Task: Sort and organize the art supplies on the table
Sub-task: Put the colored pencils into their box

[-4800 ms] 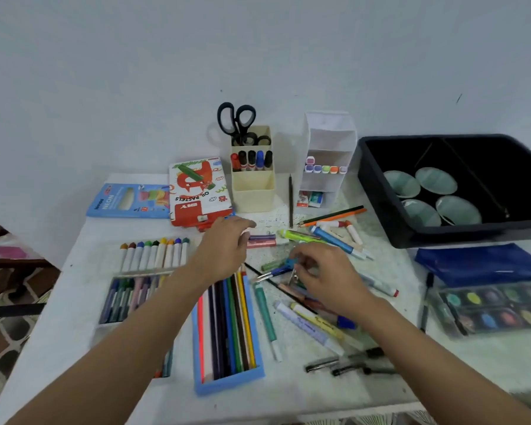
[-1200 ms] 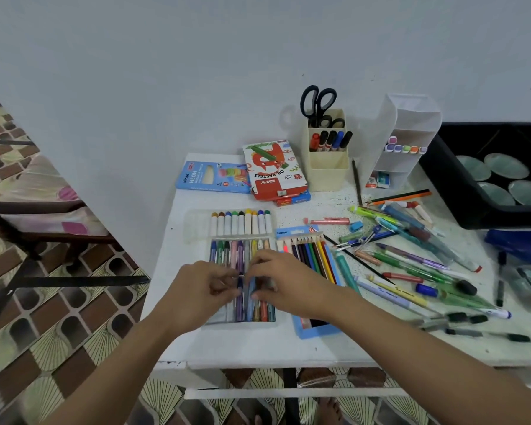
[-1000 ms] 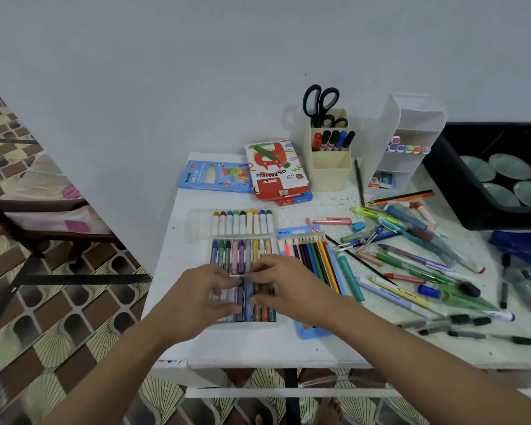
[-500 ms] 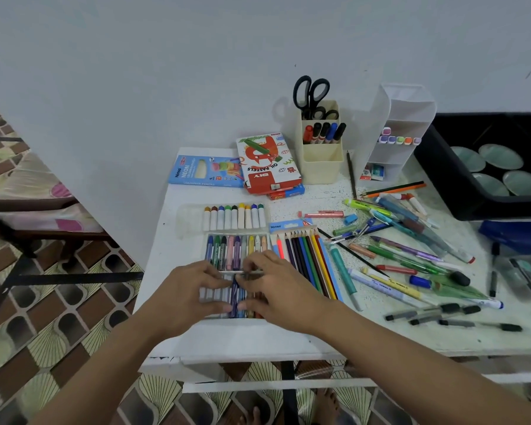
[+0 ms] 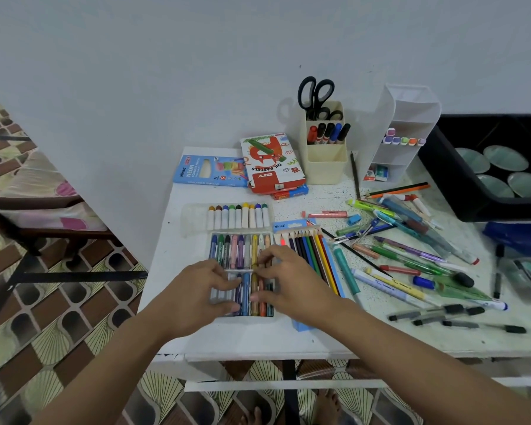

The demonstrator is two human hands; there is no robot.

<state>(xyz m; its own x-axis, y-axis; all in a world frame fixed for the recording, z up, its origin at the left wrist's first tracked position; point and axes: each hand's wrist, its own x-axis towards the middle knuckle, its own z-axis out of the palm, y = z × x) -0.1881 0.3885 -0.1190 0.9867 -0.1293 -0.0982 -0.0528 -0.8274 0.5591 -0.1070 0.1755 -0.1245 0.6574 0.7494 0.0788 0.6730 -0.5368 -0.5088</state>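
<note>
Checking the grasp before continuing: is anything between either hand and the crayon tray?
Nothing visible. The left hand and right hand are both on the crayon tray, touching its near-row crayons. The coloured pencil box lies alongside, to its right, not between.

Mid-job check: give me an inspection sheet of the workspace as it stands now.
Surface: white table, paint-speckled toward the right.
Job's things: crayon tray under both hands; coloured pencil box touching its right side; capped crayon row behind it.
Clutter: loose pens and markers heaped at right.
Hands: left hand and right hand have fingertips on the tray's near crayons; whether they pinch is unclear.
Cables: nothing seen.
Surroundings: plain wall, black bin holding plates, chair, tiled floor.
</note>
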